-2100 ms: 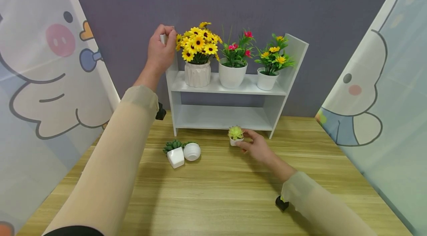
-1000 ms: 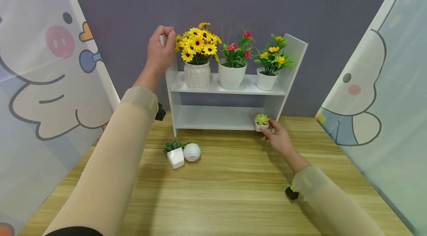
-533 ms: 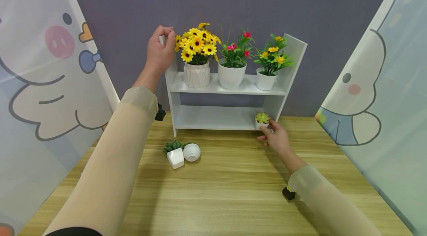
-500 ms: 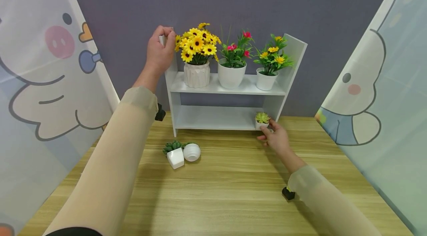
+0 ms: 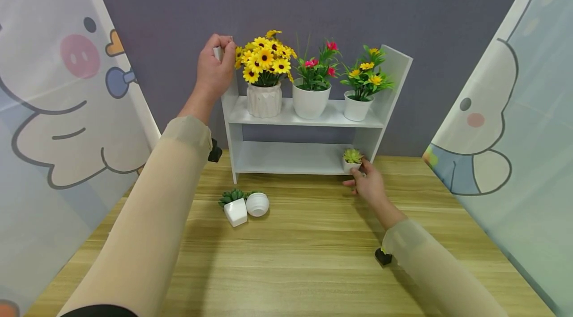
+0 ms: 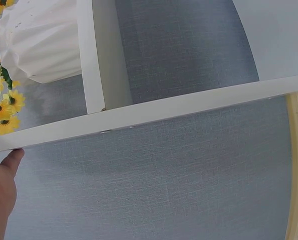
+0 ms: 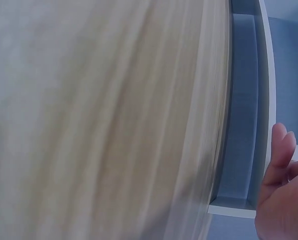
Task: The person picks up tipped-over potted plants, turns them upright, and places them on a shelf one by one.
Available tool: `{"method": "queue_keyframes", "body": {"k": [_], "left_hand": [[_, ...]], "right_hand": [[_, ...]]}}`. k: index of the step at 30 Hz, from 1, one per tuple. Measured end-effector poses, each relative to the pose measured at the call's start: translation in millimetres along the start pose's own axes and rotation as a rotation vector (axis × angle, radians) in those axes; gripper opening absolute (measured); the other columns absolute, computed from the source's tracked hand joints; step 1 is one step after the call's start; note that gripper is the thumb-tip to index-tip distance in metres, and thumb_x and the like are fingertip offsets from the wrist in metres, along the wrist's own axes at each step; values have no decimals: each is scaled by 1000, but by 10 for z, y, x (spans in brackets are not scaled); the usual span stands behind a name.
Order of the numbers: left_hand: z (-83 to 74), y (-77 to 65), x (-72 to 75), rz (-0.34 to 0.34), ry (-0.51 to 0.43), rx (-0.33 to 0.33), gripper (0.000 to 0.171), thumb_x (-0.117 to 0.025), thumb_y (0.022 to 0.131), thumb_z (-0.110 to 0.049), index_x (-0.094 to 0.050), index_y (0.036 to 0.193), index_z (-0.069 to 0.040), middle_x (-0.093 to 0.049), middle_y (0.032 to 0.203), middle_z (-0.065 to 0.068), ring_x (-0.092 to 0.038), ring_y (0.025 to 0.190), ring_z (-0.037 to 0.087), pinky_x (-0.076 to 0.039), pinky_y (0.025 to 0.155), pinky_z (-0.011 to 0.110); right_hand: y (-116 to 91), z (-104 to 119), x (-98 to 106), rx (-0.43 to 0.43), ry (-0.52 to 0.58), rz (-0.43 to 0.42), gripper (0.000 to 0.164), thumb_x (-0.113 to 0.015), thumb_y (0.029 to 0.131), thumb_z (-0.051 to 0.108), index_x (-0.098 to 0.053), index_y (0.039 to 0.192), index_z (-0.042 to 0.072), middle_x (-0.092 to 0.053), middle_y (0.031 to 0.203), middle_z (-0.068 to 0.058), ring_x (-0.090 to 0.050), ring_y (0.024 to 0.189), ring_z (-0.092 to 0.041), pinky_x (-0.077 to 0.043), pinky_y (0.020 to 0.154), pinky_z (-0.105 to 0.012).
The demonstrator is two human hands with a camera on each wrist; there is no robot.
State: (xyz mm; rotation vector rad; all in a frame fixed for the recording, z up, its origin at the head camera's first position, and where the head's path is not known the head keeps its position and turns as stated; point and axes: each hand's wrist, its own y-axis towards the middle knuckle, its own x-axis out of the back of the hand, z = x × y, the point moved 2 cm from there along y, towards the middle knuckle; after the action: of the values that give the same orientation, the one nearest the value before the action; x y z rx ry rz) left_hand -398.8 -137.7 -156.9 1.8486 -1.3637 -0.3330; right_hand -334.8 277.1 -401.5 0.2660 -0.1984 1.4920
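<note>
A person works over a pale wood-grain table (image 5: 291,257) at a white two-tier open shelf (image 5: 291,155). The right hand (image 5: 372,185) holds a small white pot with a yellow-green rosette succulent (image 5: 351,164) at the right end of the lower tier, pinched between thumb and fingers. The left hand (image 5: 216,65) has its fingers curled over the shelf's top left corner, gripping it. The upper tier looks finished — a fluted white pot of yellow daisies (image 5: 265,101), a plain white pot of red flowers (image 5: 312,100) and a smaller white pot of yellow blooms (image 5: 357,108), all upright. Seemingly left to place: a square white pot with a dark green succulent (image 5: 236,212) and a round white pot (image 5: 257,204), both tipped over on the table.
</note>
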Motion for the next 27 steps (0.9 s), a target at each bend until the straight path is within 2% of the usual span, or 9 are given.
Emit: {"method": "queue_keyframes", "body": {"k": [7,14,17,21,23,24,27], "left_hand": [[3,-5,10,0,11,12,19,-50,115,-39,-49,99,-28,-60,139,5,-55,96,7,-49,77,25],[2,-15,19,-3,18,17,19,-50,115,-39,-49,100,-28,-59,133,2,-54,93,10,-49,78,25],[1,-11,17,-5,7,15,19,-51,114,-38,-49,99,-27,-60,137,3,-57,102,11,-50,80,25],[-2,0,11,-3,-2,6,20,-52,114,-37,-49,98,-26,-62,145,7,-61,130,14,-51,83,24],[-4,3,8,-1,-4,1,20,-52,114,-36,-49,98,-25,-61,146,9,-61,133,18,-51,84,24],[-4,5,7,-1,3,1,20,-51,114,-36,-49,98,-25,-61,147,9,-59,136,16,-51,84,23],[-8,4,9,-1,10,6,19,-51,115,-36,-49,99,-25,-61,146,8,-61,126,18,-50,82,24]], "right_hand": [[44,-18,-15,0,-16,27,70,-43,119,14,-2,175,4,-21,180,-26,-75,74,0,-58,57,-26],[54,-7,-24,-6,0,40,71,-41,119,15,0,175,4,-19,180,-25,-75,76,-1,-58,58,-26],[47,-2,-26,-5,1,33,71,-43,119,14,-1,175,5,-21,180,-26,-76,80,-3,-58,58,-26],[0,-3,-11,15,6,13,73,-49,117,12,-6,176,7,-27,176,-28,-79,82,-6,-60,58,-27],[-35,-11,3,31,15,6,74,-52,115,10,-10,176,7,-31,175,-29,-79,81,-6,-61,58,-27],[-54,-16,11,38,21,5,74,-54,115,10,-12,175,7,-33,174,-30,-78,80,-5,-61,58,-27],[-109,-26,40,59,33,13,73,-54,115,9,-14,175,4,-32,175,-29,-76,78,-1,-61,58,-26]]}}
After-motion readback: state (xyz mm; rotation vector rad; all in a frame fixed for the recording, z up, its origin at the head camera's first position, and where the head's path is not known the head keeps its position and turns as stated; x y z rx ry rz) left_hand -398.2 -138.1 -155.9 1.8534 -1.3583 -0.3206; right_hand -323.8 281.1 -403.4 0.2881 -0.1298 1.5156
